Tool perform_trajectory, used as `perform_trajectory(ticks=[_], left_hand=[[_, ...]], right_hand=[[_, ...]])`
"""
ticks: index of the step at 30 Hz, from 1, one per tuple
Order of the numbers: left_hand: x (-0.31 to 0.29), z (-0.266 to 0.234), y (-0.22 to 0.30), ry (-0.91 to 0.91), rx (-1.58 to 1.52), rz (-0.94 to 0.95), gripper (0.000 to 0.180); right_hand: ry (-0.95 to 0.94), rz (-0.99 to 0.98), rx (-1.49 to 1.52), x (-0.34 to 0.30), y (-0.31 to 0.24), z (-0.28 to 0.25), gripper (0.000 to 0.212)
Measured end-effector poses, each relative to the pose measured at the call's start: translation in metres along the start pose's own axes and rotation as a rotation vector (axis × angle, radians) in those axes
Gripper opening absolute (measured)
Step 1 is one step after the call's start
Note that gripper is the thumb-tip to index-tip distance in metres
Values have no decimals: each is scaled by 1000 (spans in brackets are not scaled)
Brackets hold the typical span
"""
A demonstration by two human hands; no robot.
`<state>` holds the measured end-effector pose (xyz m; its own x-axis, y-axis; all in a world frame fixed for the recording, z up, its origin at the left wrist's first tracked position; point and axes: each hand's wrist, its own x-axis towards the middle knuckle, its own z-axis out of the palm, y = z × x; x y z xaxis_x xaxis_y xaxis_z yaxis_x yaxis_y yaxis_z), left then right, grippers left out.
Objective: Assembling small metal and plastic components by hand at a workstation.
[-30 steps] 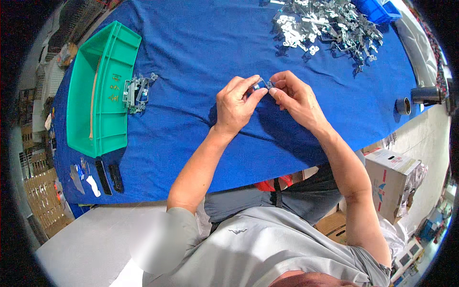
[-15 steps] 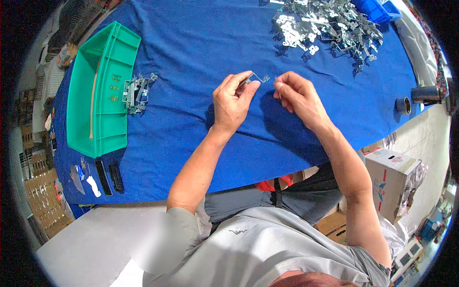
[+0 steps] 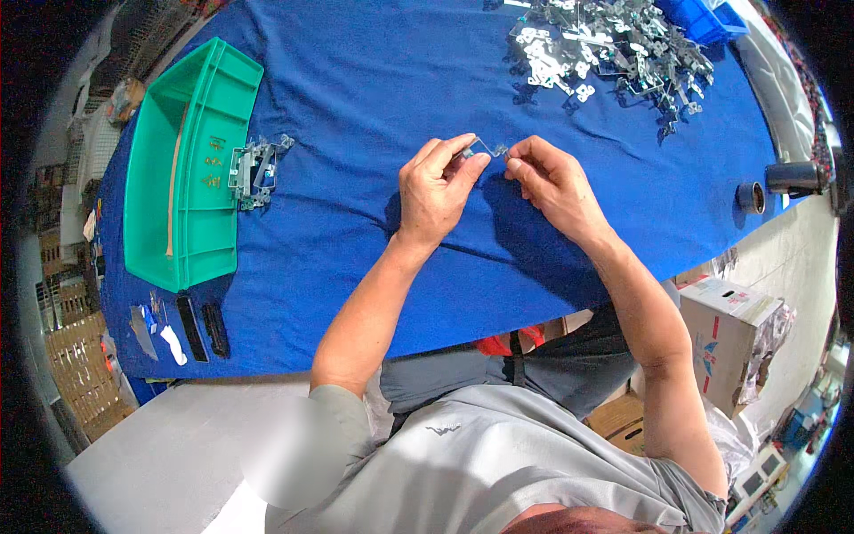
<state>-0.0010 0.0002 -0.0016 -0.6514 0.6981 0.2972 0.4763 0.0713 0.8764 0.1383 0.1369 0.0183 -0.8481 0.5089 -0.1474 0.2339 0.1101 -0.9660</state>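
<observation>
Over the middle of the blue cloth, my left hand (image 3: 433, 191) grips a small bent metal bracket (image 3: 485, 145) between thumb and fingers. The bracket's thin angled end sticks out toward the right. My right hand (image 3: 562, 185) is closed in a pinch at that free end, its fingertips touching or almost touching the metal. Whatever the right fingertips hold is too small to make out. A small group of similar metal brackets (image 3: 256, 173) lies to the left, against the side of a green plastic bin (image 3: 210, 160).
A large heap of loose metal parts (image 3: 614, 53) covers the far right, beside a blue bin (image 3: 707, 20). A dark cylinder (image 3: 752, 197) stands near the right edge. Black strips and small tools (image 3: 191, 329) lie at the near left. A carton (image 3: 725, 334) sits below the table's right side.
My right hand has moved slightly left, bringing its pinched fingertips to the bracket's free end. My left hand has shifted a little to the right with the bracket.
</observation>
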Motion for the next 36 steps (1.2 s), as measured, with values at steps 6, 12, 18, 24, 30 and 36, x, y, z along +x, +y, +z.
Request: perform_trajectory(ticks=[6, 12, 18, 24, 30, 36], left_hand=[[1, 2, 1, 21, -13, 83, 27], [0, 6, -3, 13, 5, 108, 27], [-2, 4, -4, -8, 54, 136, 28], [-2, 5, -1, -49, 75, 164, 28], [1, 1, 1, 40, -6, 23, 24], [1, 1, 3, 15, 1, -7, 24]], right_hand=[[-15, 34, -22, 1, -4, -2, 16], [21, -18, 61, 4, 12, -1, 20], [-20, -2, 66, 3, 0, -1, 21], [158, -322, -272, 6, 12, -3, 18], [-14, 92, 160, 4, -1, -9, 20], [-93, 99, 111, 0, -5, -2, 22]])
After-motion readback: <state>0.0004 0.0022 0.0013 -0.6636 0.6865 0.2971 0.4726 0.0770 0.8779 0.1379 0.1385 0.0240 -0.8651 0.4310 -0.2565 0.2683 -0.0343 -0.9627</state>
